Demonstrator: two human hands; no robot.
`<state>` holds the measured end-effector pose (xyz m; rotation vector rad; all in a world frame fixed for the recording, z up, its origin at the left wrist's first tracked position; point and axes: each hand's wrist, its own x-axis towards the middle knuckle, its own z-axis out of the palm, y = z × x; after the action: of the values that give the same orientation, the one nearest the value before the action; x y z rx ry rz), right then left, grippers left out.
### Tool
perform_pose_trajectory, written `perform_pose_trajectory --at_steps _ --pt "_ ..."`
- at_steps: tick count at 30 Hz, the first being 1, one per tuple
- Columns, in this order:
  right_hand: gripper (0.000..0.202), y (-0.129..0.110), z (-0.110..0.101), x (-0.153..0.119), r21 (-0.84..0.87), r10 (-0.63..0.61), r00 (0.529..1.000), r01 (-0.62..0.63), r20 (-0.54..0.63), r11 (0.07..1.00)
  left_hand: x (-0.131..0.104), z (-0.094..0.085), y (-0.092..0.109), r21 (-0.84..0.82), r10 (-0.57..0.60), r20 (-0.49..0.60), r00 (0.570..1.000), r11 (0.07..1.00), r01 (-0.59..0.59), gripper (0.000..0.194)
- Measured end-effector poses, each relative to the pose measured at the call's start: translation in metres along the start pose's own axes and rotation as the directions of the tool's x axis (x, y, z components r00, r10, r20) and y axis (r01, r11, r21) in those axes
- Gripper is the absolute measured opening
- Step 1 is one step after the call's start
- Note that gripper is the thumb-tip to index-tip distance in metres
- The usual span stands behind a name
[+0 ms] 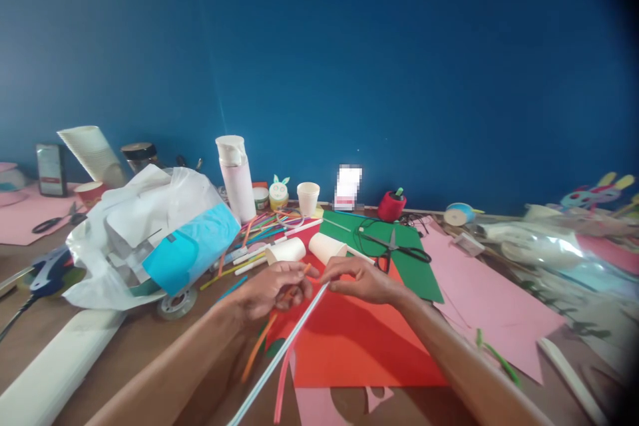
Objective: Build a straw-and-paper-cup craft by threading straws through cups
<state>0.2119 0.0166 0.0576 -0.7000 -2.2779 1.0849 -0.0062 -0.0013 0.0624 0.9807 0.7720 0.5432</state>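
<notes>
My left hand (279, 289) is closed, with an orange pipe cleaner (259, 348) running through its fingers and hanging below. My right hand (362, 279) pinches the upper end of a long, thin white strip (279, 353) that slants down toward me; whether it is a straw or another pipe cleaner I cannot tell. The hands almost meet above a red paper sheet (369, 346). A pink strip (283, 383) lies beneath the white one. Just beyond my fingers, two white paper cups (287, 251) (327, 247) rest on their sides.
Black-handled scissors (392, 249) lie on green paper (422, 276). Pink paper (499, 306) covers the right side. Leftward are a stuffed plastic bag (124, 213), a tape roll (177, 303) and a glue gun (50, 269). Markers, a spray can (237, 180) and a propped phone (348, 186) stand farther back.
</notes>
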Motion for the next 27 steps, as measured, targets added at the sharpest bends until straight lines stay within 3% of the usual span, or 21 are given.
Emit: perform_pose_trajectory --at_steps 8,20,27 --pt "0.021 -0.001 0.008 0.001 -0.047 0.055 0.998 -0.057 -0.041 0.997 0.018 -0.004 -0.025 0.012 0.063 -0.026 0.998 0.998 -0.063 0.023" --pt "0.019 0.010 0.012 0.002 -0.035 0.139 0.986 -0.143 -0.095 0.989 0.028 -0.002 -0.033 0.063 0.056 -0.129 0.990 0.997 -0.048 0.027" --pt "0.020 0.009 0.015 0.003 0.002 0.160 0.978 -0.162 -0.135 0.987 0.033 -0.001 -0.039 0.042 0.116 -0.197 0.974 0.993 -0.110 0.025"
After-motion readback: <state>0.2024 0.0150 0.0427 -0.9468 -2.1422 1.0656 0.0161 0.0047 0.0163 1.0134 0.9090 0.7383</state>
